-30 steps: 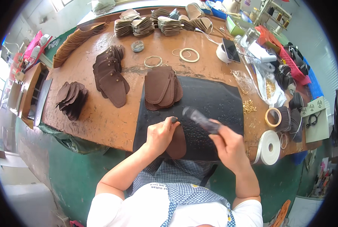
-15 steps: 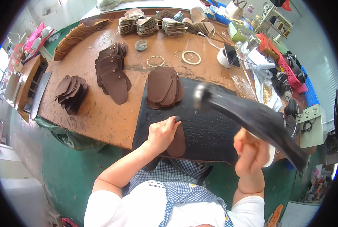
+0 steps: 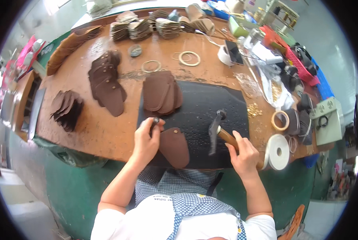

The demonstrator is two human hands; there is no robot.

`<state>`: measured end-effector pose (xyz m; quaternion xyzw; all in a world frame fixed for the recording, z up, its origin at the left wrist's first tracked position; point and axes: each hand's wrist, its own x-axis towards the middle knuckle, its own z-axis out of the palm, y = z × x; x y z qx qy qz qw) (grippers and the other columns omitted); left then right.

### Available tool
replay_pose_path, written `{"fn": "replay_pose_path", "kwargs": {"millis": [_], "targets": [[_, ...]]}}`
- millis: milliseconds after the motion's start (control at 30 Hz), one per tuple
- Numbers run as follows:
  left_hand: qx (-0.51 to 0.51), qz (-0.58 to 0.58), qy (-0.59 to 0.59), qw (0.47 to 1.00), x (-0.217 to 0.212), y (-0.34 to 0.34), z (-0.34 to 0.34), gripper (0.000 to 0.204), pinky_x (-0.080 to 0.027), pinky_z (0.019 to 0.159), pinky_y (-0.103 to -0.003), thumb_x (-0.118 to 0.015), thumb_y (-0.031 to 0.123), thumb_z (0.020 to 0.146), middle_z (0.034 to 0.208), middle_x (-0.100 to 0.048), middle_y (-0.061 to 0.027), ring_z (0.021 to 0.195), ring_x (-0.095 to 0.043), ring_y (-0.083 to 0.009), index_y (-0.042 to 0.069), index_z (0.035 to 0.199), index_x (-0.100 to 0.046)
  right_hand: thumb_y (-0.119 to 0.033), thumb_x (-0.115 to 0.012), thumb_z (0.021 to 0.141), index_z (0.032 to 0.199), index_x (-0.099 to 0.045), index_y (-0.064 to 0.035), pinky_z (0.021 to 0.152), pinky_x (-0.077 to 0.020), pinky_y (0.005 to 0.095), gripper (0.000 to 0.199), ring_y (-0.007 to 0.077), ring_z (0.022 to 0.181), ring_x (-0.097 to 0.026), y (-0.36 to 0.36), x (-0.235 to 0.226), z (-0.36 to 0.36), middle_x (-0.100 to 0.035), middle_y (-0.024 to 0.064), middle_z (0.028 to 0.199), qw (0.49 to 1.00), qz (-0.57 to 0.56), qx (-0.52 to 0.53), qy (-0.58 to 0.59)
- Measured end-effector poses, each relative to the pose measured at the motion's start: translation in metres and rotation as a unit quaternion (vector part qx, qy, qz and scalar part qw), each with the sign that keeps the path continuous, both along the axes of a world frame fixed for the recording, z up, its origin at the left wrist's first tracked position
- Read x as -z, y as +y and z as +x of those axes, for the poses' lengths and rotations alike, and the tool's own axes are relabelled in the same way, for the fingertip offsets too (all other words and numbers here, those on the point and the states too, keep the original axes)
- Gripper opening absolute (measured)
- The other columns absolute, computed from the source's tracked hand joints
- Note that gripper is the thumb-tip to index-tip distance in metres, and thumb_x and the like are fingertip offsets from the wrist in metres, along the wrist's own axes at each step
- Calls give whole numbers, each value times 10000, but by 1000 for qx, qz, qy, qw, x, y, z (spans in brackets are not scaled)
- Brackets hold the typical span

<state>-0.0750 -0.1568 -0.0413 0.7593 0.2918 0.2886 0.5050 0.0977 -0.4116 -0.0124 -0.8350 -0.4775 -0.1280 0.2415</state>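
Observation:
My right hand (image 3: 243, 154) is wrapped round the wooden handle of a hammer (image 3: 215, 130); its dark head is low over the right part of a black mat (image 3: 203, 98). In my left hand (image 3: 146, 138) is a short dark metal setting punch (image 3: 155, 120), its lower end hidden by my fingers. Just right of that hand lies a brown leather piece (image 3: 175, 148), flat on the mat near its front edge, with a small brass-coloured stud (image 3: 175, 131) at its top. A stack of brown leather pieces (image 3: 161, 92) rests at the mat's far left corner.
More brown leather pieces (image 3: 107, 86) with studs lie overlapped to the left, beside a dark stack (image 3: 67, 108). On the right are a white tape roll (image 3: 277, 152), loose brass-coloured fittings (image 3: 254, 110) and a phone (image 3: 233, 52). Insole-shaped stacks (image 3: 169, 28) line the back.
The hammer has come down from its raised position toward the mat. My left hand has moved left with the punch, off the leather piece, uncovering the stud. The view has shifted slightly.

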Motion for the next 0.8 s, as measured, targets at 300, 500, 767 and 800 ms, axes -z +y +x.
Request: {"fn": "replay_pose_path", "kwargs": {"millis": [300, 500, 767, 800], "targets": [[7, 172, 214, 962, -4, -8, -14, 277, -483, 739, -362, -784, 92, 801, 881, -595, -118, 827, -599, -259, 13, 1011, -621, -39, -685, 880, 917, -658, 0, 714, -526, 427, 60, 355, 814, -657, -27, 24, 90, -655, 142, 876, 983, 75, 138, 93], [23, -83, 63, 994, -35, 23, -19, 108, -418, 692, -237, -683, 35, 874, 755, -518, 52, 742, -499, -70, -7, 878, -583, -22, -697, 862, 959, -690, 6, 746, -576, 355, 102, 265, 804, -731, -46, 72, 199, -730, 158, 914, 973, 74, 184, 117], [-244, 381, 245, 858, -11, 206, -90, 262, -516, 782, -313, -786, 168, 794, 898, -696, -94, 855, -660, -189, -7, 981, -730, -9, -611, 795, 801, -620, -1, 740, -495, 534, 14, 429, 815, -628, -29, 71, 219, -629, 217, 816, 985, -87, 131, -65], [-235, 333, 228, 884, -12, 198, -71, 287, -524, 813, -337, -798, 189, 768, 931, -703, -123, 883, -673, -235, 13, 986, -738, -8, -609, 792, 817, -605, 7, 745, -493, 541, 29, 440, 820, -625, -30, 76, 221, -626, 233, 829, 981, -107, 144, -74]]}}
